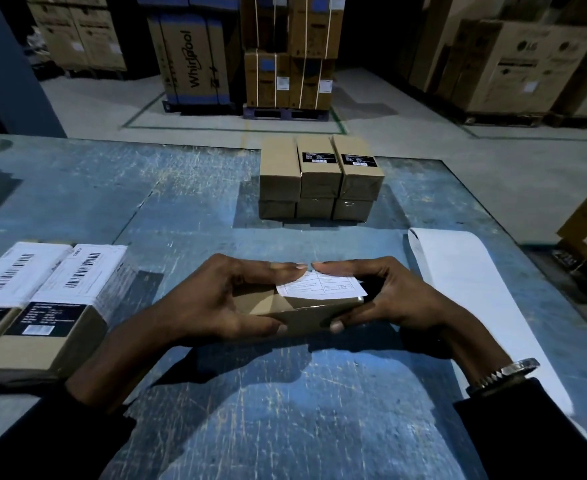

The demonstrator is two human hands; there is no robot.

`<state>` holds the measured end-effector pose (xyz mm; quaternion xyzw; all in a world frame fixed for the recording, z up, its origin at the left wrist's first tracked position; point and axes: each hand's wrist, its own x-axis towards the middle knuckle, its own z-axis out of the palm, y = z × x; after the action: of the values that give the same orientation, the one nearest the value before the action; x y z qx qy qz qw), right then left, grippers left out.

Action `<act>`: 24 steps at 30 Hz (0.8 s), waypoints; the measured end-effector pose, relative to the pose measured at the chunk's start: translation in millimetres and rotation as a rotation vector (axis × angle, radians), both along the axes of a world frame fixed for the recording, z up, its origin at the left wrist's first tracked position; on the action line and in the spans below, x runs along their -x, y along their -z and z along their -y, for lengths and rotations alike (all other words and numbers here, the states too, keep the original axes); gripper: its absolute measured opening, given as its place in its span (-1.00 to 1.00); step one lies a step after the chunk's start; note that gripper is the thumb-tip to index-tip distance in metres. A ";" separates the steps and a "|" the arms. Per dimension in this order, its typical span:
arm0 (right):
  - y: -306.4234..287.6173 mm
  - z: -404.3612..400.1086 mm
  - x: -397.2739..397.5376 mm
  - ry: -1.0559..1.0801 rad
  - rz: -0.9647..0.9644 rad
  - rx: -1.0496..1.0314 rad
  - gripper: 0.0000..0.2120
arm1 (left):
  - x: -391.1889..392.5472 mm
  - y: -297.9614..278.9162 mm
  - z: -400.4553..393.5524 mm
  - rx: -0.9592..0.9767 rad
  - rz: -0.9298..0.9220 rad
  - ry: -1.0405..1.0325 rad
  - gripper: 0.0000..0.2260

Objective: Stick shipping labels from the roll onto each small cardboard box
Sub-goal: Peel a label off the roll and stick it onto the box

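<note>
A small cardboard box (305,315) lies on the blue table (285,393) in front of me, held between both hands. My left hand (215,299) grips its left end, fingers over the top and thumb on the near side. My right hand (385,292) grips the right end the same way. A white shipping label (323,287) lies on the box's top, partly under my fingertips. A long white strip of label backing (475,292) stretches along the table to the right of my right arm.
Two boxes with white barcode labels (42,299) lie at the left. A two-layer stack of several small brown boxes (319,178) stands at the far middle of the table. Large appliance cartons on pallets (195,60) stand on the warehouse floor beyond.
</note>
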<state>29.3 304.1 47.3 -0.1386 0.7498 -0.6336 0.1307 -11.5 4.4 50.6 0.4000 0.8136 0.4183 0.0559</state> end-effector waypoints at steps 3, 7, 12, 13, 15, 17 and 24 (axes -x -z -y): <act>0.3 -0.4 1.1 -0.014 0.004 -0.014 -0.29 | 0.4 0.2 -0.1 -0.006 -0.006 0.026 -0.38; 1.1 -0.6 -0.3 -0.014 0.023 -0.025 -0.32 | 0.2 0.9 0.4 -0.024 0.042 0.050 -0.46; 0.7 -1.2 0.8 -0.034 0.011 -0.027 -0.49 | 1.1 2.9 1.0 -0.021 0.034 0.063 -0.51; 0.3 -0.8 0.5 -0.044 0.007 -0.028 -0.52 | 1.3 3.7 0.7 -0.023 0.033 0.065 -0.52; -0.4 0.1 -0.8 -0.061 0.021 -0.016 -0.54 | 1.8 5.6 0.3 -0.024 0.028 0.061 -0.53; -0.9 0.9 -2.6 -0.054 0.042 0.015 -0.43 | 2.8 6.5 0.4 -0.037 0.041 0.055 -0.52; -4.7 3.5 -4.7 -0.025 -0.047 -0.091 -0.18 | 3.1 5.3 0.6 -0.087 -0.057 -0.019 -0.51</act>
<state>34.0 300.6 52.0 -0.1568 0.7790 -0.5937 0.1270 -14.5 3.8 45.4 0.4062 0.7996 0.4422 0.0114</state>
